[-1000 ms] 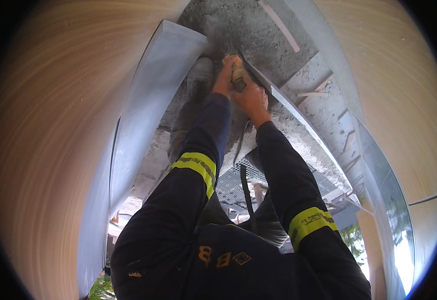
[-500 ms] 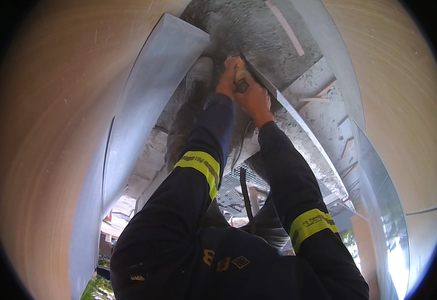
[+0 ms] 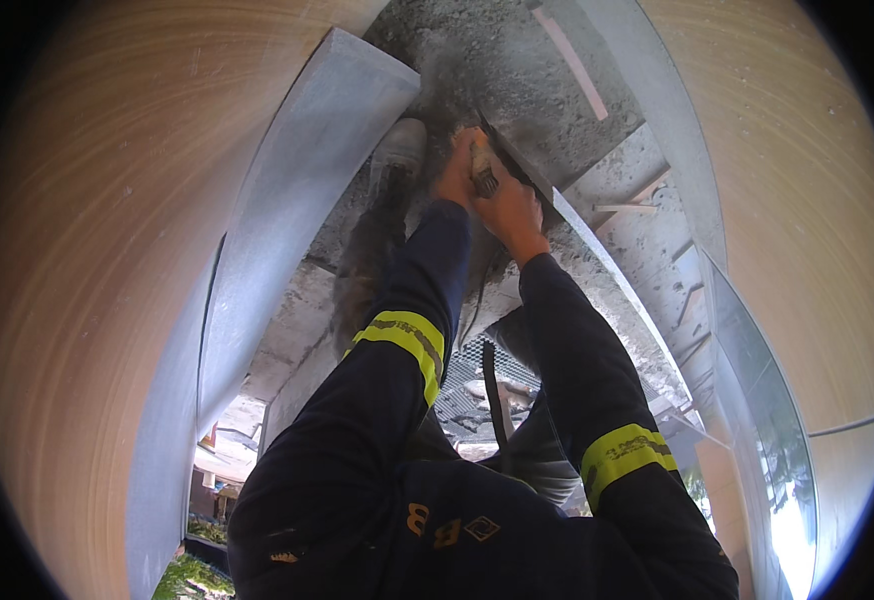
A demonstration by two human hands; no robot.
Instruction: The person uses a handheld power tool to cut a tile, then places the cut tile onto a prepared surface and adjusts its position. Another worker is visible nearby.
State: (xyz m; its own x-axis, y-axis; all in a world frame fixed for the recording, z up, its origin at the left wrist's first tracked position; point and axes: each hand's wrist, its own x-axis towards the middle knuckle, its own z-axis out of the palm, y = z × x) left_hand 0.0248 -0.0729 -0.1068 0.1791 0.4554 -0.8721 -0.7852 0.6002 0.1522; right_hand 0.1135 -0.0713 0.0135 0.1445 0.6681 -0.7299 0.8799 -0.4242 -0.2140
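Observation:
Both my arms reach forward and down to a small, dusty yellow-orange power tool (image 3: pixel 484 176) that looks like an angle grinder. My left hand (image 3: pixel 454 178) is wrapped around its front part, and my right hand (image 3: pixel 513 212) grips its body from the right. Its working end is hidden by my fingers and by grey dust. Just right of the hands runs a long slab (image 3: pixel 612 270) with a pale, straight edge, dark toward its far end. A thin cord (image 3: pixel 477 300) hangs below the hands.
A dusty boot (image 3: pixel 402 145) stands left of the hands. Beside it leans a pale grey panel (image 3: pixel 307 170). Wood-coloured surfaces (image 3: pixel 147 200) rise at both sides. Narrow strips (image 3: pixel 572 60) lie on the rough grey floor (image 3: pixel 547 115), and a grid mat (image 3: pixel 462 385) lies below.
My hands and the tool have come slightly nearer to me along the slab's edge. Dust still hangs around the tool's far end, and both grips stay the same.

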